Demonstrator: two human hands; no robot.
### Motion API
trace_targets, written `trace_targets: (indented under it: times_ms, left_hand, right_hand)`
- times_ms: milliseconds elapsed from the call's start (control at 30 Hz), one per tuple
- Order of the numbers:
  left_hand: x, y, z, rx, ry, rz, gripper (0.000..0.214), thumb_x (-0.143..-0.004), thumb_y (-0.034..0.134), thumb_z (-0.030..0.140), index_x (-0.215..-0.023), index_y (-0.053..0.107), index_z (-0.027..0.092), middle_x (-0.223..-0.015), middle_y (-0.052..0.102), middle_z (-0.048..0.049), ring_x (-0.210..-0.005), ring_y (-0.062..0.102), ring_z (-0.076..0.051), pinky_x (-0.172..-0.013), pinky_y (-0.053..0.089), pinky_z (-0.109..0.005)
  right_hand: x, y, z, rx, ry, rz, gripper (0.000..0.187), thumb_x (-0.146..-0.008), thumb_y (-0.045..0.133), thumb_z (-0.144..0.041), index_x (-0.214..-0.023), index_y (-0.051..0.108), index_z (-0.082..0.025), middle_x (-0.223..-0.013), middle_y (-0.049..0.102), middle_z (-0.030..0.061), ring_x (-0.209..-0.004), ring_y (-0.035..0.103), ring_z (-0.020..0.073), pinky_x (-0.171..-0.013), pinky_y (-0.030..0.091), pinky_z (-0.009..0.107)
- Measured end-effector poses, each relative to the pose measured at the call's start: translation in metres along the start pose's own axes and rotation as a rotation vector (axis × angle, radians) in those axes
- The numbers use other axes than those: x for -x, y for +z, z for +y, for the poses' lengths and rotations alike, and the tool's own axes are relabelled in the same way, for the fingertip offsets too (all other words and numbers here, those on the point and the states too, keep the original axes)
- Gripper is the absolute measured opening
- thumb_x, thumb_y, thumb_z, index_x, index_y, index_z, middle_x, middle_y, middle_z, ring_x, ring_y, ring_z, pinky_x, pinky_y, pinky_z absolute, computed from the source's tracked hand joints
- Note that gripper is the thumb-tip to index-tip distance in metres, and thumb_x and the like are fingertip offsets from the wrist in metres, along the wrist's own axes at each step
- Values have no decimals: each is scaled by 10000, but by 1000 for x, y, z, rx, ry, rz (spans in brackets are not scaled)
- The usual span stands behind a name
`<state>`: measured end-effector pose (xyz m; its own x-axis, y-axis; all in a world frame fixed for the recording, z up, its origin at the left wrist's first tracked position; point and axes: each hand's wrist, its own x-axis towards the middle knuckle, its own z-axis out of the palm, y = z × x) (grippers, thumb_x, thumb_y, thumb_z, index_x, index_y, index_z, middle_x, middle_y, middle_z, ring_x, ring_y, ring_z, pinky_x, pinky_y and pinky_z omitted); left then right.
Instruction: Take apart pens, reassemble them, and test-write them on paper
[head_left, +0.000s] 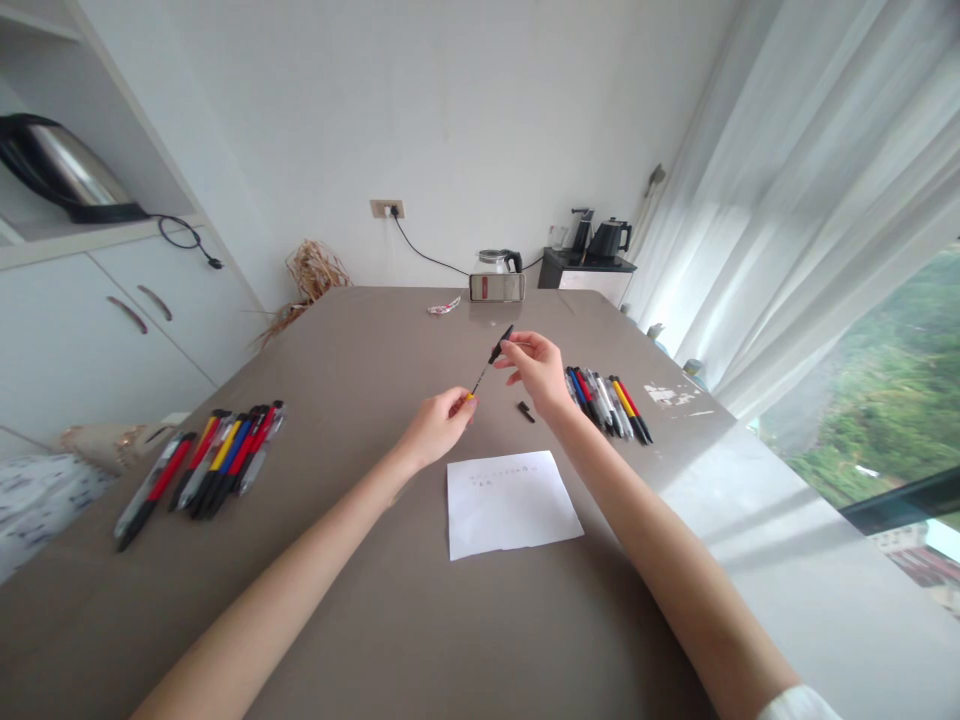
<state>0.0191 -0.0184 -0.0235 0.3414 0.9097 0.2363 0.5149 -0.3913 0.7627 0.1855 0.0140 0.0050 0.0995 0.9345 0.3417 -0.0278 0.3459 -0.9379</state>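
Observation:
My left hand (441, 422) is closed in a pinch on the yellow-tipped lower end of a thin pen refill (480, 381). My right hand (536, 368) pinches the black pen barrel (501, 344) at the upper end, so both hands hold the one pen slanted above the table. A small black cap (526, 411) lies on the table just below my right hand. A white sheet of paper (510, 502) with faint writing lies in front of me.
The grey-brown table (360, 600) carries a row of several coloured pens at the left (217, 460) and another row at the right (611, 400). A phone (496, 287), a glass kettle and a wrapper sit at the far edge. Cabinets stand left, curtained window right.

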Motion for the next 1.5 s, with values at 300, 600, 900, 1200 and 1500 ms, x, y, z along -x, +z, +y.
trace_targets:
  times_ms: [300, 600, 900, 1200, 1500]
  left_hand:
    - [1, 1, 0, 18, -8, 1, 322, -796, 371, 441, -863, 564, 192, -662, 589, -13, -577, 536, -133, -554, 404, -243]
    - [0, 1, -2, 53, -7, 16, 300, -807, 369, 422, -878, 552, 195, -679, 580, -12, -600, 557, -133, -571, 417, -241]
    - [0, -4, 2, -34, 27, 112, 279, -826, 341, 399, -855, 523, 190, -616, 519, 12, -538, 505, -117, -529, 365, -225]
    - [-1, -4, 2, -184, 101, 176, 252, -836, 339, 351, -823, 523, 179, -706, 527, -17, -632, 475, -127, -587, 355, -236]
    - [5, -3, 8, -212, 98, 174, 254, -817, 384, 408, -978, 454, 224, -684, 532, 18, -573, 477, -117, -560, 342, -223]
  right_hand:
    - [1, -1, -1, 37, 52, -25, 243, -712, 557, -336, -868, 506, -156, -771, 627, 46, -666, 631, 144, -358, 420, 140]
    - [5, 3, -4, 70, 130, -145, 276, -715, 558, -280, -950, 506, -145, -801, 638, 67, -638, 634, 145, -356, 415, 135]
    - [10, 7, -9, 95, 142, -303, 274, -723, 556, -310, -946, 565, -152, -836, 649, 73, -610, 627, 132, -367, 438, 146]
    - [10, 6, -12, 130, 175, -319, 228, -707, 564, -372, -727, 556, -145, -792, 659, 72, -577, 607, 118, -374, 433, 154]
    - [10, 4, -5, 346, 115, -313, 395, -722, 521, -456, -477, 434, -158, -379, 472, -23, -301, 369, 37, -295, 304, 148]
